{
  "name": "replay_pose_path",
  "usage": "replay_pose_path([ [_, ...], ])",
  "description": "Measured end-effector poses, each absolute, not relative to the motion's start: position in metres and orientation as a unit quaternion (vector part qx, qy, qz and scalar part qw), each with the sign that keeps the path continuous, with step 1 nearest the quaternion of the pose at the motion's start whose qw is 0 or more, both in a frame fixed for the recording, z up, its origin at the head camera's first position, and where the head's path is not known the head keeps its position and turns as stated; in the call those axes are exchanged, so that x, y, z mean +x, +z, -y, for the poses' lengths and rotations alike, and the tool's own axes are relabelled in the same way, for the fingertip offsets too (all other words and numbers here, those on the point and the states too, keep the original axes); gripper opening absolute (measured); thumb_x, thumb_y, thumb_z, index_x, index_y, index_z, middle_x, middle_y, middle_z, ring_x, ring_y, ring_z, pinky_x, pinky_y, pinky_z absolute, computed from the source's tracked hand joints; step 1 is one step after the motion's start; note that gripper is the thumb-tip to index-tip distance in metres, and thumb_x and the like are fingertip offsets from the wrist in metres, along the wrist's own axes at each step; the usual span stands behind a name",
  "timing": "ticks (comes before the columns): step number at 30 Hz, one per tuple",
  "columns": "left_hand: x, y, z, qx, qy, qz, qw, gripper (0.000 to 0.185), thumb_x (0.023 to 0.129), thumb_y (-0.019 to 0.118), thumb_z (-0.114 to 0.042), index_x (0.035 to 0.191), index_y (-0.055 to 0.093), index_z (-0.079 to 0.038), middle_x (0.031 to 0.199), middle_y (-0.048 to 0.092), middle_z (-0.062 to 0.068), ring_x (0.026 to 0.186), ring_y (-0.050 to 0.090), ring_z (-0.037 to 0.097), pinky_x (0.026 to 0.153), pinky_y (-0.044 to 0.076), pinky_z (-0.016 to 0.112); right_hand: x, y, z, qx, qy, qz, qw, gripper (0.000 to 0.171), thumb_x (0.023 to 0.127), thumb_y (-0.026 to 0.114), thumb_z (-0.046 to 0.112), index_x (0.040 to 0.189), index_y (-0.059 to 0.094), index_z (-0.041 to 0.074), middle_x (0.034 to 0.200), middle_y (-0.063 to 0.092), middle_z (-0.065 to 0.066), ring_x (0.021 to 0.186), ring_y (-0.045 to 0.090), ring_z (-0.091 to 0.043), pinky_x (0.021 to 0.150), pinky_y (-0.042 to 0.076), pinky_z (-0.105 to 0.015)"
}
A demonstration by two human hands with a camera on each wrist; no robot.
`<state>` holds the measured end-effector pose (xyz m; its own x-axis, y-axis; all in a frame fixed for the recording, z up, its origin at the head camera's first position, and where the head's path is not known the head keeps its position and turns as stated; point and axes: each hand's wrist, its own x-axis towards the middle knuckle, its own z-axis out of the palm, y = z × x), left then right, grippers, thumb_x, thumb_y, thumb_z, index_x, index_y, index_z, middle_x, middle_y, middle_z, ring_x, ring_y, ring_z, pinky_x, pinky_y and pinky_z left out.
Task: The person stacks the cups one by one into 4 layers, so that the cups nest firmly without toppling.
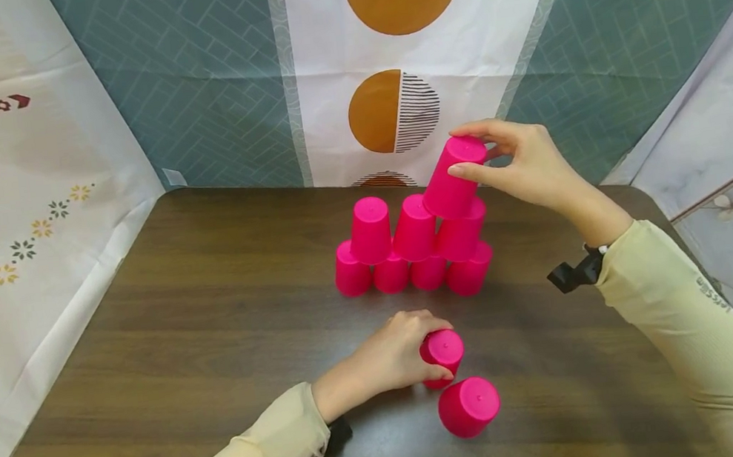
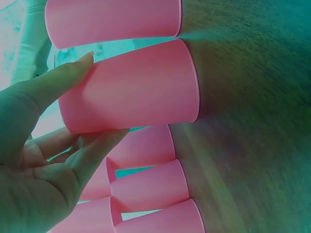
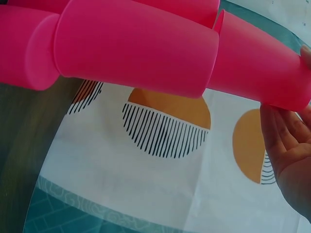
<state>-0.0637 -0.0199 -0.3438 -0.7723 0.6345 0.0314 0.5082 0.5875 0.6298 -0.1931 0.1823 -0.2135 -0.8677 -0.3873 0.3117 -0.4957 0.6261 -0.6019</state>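
My right hand holds an upside-down pink cup by its closed end, thumb on one side and fingers on the other. This cup tilts over the right part of a stack, its rim right at the second row. Three upside-down cups form that row, above a bottom row of several more cups. Nearer me, my left hand grips another upside-down pink cup between thumb and fingers, low at the table. Just beside it stands a loose pink cup, also upside down.
The brown wooden table carries everything. Behind the stack hangs a patterned cloth with orange half circles. A white cloth borders the left side, and a marbled panel the right.
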Motion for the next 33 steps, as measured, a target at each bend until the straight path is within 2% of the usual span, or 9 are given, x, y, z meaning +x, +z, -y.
replay_pose_path([
  [6,-0.063,-0.3429,0.0195,0.319,0.323,-0.884,0.108,0.044,0.069,0.083,-0.024,0.108,0.067,-0.011,0.091,0.062,-0.002,0.074,0.055,0.005,0.066,0.044,0.013,-0.1922,-0.2155,-0.1821,0.245,0.368,0.893,0.082,0.048,0.079,0.075,0.026,0.124,0.061,0.02,0.117,0.063,0.0,0.089,0.059,-0.008,0.078,0.046,-0.015],
  [13,-0.0625,-0.3433,0.0195,0.315,0.326,-0.884,0.112,0.045,0.069,0.083,-0.023,0.109,0.066,-0.01,0.091,0.062,-0.001,0.076,0.055,0.006,0.065,0.044,0.011,-0.1905,-0.219,-0.1819,0.249,0.38,0.886,0.09,0.049,0.079,0.075,0.023,0.126,0.06,0.02,0.116,0.063,0.0,0.089,0.058,-0.003,0.078,0.046,-0.013],
  [26,-0.0615,-0.3418,0.0179,0.318,0.314,-0.887,0.114,0.042,0.07,0.082,-0.023,0.108,0.066,-0.011,0.09,0.061,-0.002,0.074,0.053,0.006,0.061,0.043,0.01,-0.192,-0.2213,-0.1782,0.258,0.361,0.892,0.087,0.047,0.081,0.073,0.026,0.126,0.059,0.021,0.118,0.062,0.003,0.096,0.055,-0.004,0.083,0.047,-0.017],
  [33,-0.0614,-0.3425,0.0182,0.323,0.322,-0.884,0.104,0.042,0.07,0.083,-0.022,0.107,0.067,-0.011,0.088,0.061,-0.002,0.075,0.053,0.006,0.062,0.043,0.01,-0.1945,-0.2237,-0.1775,0.278,0.351,0.888,0.102,0.05,0.081,0.073,0.025,0.128,0.057,0.019,0.119,0.061,0.003,0.096,0.056,-0.007,0.081,0.046,-0.014],
])
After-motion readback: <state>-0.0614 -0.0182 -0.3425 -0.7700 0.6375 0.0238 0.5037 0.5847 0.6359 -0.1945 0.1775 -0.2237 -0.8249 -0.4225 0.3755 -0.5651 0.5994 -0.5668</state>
